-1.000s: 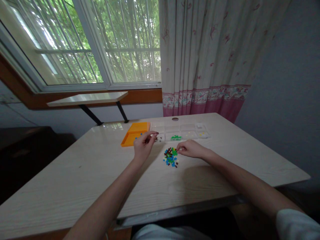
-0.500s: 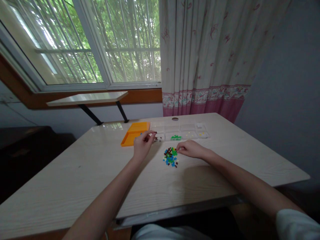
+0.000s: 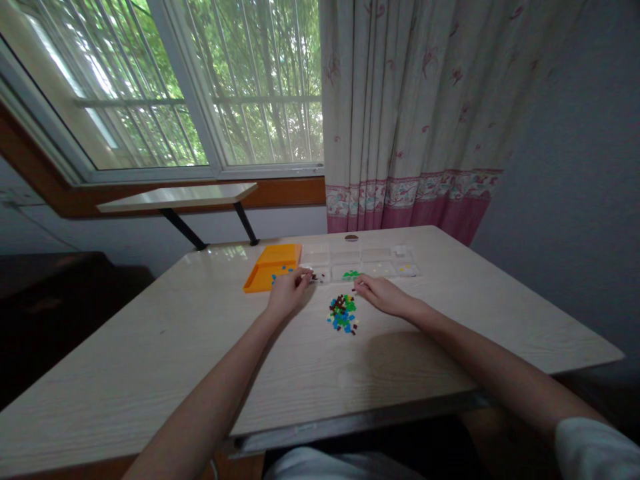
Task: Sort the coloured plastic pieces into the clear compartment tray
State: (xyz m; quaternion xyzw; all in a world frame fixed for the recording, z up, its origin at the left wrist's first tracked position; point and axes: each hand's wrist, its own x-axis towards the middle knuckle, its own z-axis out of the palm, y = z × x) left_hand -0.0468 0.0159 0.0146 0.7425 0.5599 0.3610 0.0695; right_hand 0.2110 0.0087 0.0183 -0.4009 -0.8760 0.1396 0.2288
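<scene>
My left hand (image 3: 290, 292) is at the near left compartment of a clear divided tray (image 3: 345, 255), its thumb and fingers pinched together. Small brown pieces (image 3: 315, 277) lie in that compartment, close to the fingertips. Whether a piece is still between those fingers is hidden. My right hand (image 3: 381, 295) hovers just beyond a mixed pile of small blue, green, brown and yellow pieces (image 3: 343, 313) on the table. Its fingers are closed, with a small brown piece (image 3: 353, 289) showing at the tips.
An open orange case (image 3: 257, 277) with several blue pieces (image 3: 284, 269) stands left of the tray. Green pieces (image 3: 351, 275) and yellow pieces (image 3: 405, 268) lie in other compartments. A raised shelf (image 3: 185, 196) is at the table's back left; the wooden table (image 3: 425, 380) ends near my body.
My left hand has lowered slightly at the brown pieces' compartment, uncovering blue pieces in the orange case. My right hand has lifted away from the pile with a brown piece.
</scene>
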